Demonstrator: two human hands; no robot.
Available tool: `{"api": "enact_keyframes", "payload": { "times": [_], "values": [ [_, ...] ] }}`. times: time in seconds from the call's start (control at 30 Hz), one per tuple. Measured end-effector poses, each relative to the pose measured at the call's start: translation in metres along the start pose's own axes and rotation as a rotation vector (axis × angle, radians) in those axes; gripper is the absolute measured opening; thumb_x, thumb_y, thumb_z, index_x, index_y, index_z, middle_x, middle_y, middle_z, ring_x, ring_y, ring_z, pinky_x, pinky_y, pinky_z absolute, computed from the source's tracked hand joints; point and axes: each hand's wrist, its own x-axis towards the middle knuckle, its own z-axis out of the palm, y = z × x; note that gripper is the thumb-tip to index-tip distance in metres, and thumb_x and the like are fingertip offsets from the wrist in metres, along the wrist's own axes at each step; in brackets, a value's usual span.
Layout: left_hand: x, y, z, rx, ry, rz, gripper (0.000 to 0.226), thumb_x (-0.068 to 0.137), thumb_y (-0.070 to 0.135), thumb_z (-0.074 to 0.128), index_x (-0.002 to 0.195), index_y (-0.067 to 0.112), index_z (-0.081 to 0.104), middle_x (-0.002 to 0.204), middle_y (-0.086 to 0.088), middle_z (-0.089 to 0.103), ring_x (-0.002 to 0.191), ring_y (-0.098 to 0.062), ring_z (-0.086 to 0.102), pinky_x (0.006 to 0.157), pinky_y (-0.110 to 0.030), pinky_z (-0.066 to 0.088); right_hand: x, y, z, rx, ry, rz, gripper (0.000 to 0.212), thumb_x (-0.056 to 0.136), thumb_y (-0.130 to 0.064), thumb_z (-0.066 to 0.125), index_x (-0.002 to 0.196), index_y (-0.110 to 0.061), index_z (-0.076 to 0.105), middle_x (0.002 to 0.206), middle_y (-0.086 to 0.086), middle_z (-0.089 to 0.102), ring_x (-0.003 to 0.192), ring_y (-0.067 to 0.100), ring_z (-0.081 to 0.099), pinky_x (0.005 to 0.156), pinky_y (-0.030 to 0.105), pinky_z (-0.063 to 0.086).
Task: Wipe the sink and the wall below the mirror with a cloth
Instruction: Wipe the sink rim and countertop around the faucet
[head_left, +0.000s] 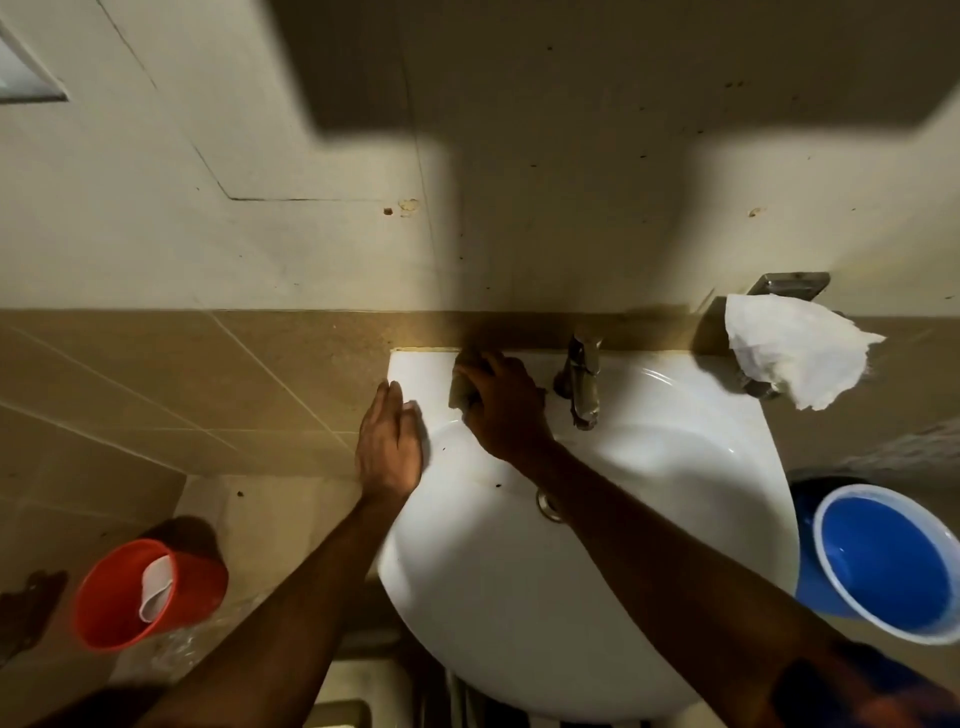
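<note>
**Where are your hands right now?**
Nearest me is the sink (519, 623), its white bowl right under my forearms. My left hand (389, 441) lies flat on the left rim, fingers straight, holding nothing. I'd say it's only bracing me. Just beyond it, my right hand (501, 408) is curled over the cloth (461, 387) and presses it onto the sink's back ledge. That spot is left of the tap (582, 384), where the ledge meets the wall (519, 234).

**How does that cloth handle?**
I judge it soft, light and floppy, so it will bunch and slip if I pinch one corner. It's better taken from above as a wad, palm on top, so the pressure goes straight down. The glazed sink looks slick, so the cloth should glide over it easily.

**Anything you can't make out?**
Plenty. My fingers cover most of the cloth and only a dull edge shows, so I can't tell whether it's wet or how big it is. My right forearm crosses the bowl and hides part of it. Farther off, the wall sits in heavy shadow. I see dark specks there, but I can't tell whether they are dirt or chips.
</note>
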Motion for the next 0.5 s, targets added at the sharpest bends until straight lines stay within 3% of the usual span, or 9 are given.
{"api": "enact_keyframes", "payload": {
  "times": [0.1, 0.17, 0.23, 0.33, 0.4, 0.43, 0.5],
  "values": [
    [0.003, -0.002, 0.004, -0.005, 0.025, 0.011, 0.064, 0.096, 0.043, 0.025, 0.147, 0.010, 0.046, 0.158, -0.004, 0.037, 0.147, -0.018, 0.031, 0.120, -0.034, 0.022, 0.012, -0.006, 0.003, -0.080, -0.059, 0.037, 0.050, 0.088, -0.022, 0.066, 0.137, -0.017, 0.056, 0.143, 0.008, 0.052, 0.128, 0.036, 0.049, 0.102, 0.051, 0.047],
    [0.005, -0.002, 0.006, -0.016, 0.049, 0.010, 0.068, 0.093, 0.044, 0.023, 0.145, 0.009, 0.048, 0.157, -0.004, 0.038, 0.147, -0.018, 0.032, 0.120, -0.033, 0.023, 0.011, -0.013, 0.004, -0.054, -0.116, -0.073, 0.050, 0.081, -0.017, 0.068, 0.131, -0.019, 0.062, 0.140, 0.006, 0.055, 0.124, 0.035, 0.051, 0.102, 0.050, 0.047],
    [0.005, -0.002, 0.006, -0.014, 0.059, 0.028, 0.076, 0.088, 0.049, 0.019, 0.144, 0.008, 0.049, 0.157, -0.006, 0.039, 0.147, -0.018, 0.032, 0.119, -0.031, 0.023, -0.002, -0.016, -0.001, 0.022, -0.194, -0.242, 0.043, 0.080, -0.022, 0.058, 0.120, -0.016, 0.070, 0.131, 0.008, 0.062, 0.117, 0.035, 0.057, 0.100, 0.047, 0.048],
    [0.003, -0.002, 0.002, -0.057, 0.063, 0.011, 0.084, 0.083, 0.054, 0.017, 0.143, 0.007, 0.051, 0.156, -0.006, 0.040, 0.147, -0.016, 0.033, 0.116, -0.024, 0.020, -0.023, -0.012, -0.019, 0.002, -0.343, -0.433, 0.052, 0.078, -0.037, 0.035, 0.100, -0.013, 0.076, 0.116, 0.011, 0.067, 0.108, 0.035, 0.060, 0.092, 0.044, 0.049],
    [0.003, -0.003, 0.001, -0.017, 0.043, 0.023, 0.083, 0.084, 0.055, 0.017, 0.145, 0.008, 0.048, 0.158, -0.006, 0.038, 0.147, -0.019, 0.033, 0.118, -0.029, 0.023, -0.032, -0.011, -0.029, -0.018, -0.321, -0.381, 0.033, 0.082, -0.026, 0.043, 0.086, -0.012, 0.073, 0.112, 0.011, 0.066, 0.106, 0.035, 0.060, 0.085, 0.046, 0.051],
    [0.003, -0.004, 0.002, 0.041, 0.024, 0.038, 0.082, 0.085, 0.056, 0.019, 0.147, 0.009, 0.045, 0.159, -0.006, 0.035, 0.147, -0.023, 0.033, 0.119, -0.034, 0.027, -0.032, -0.009, -0.033, -0.031, -0.255, -0.266, 0.018, 0.083, -0.016, 0.054, 0.085, -0.013, 0.071, 0.115, 0.010, 0.064, 0.109, 0.035, 0.057, 0.086, 0.046, 0.052],
    [0.005, -0.005, 0.005, 0.185, -0.015, 0.074, 0.079, 0.088, 0.060, 0.029, 0.151, 0.013, 0.036, 0.162, -0.007, 0.028, 0.146, -0.029, 0.033, 0.115, -0.045, 0.036, -0.020, -0.006, -0.034, -0.132, -0.116, -0.014, 0.021, 0.083, -0.009, 0.066, 0.103, -0.014, 0.068, 0.127, 0.010, 0.057, 0.119, 0.034, 0.050, 0.095, 0.045, 0.049]
  ]
}}
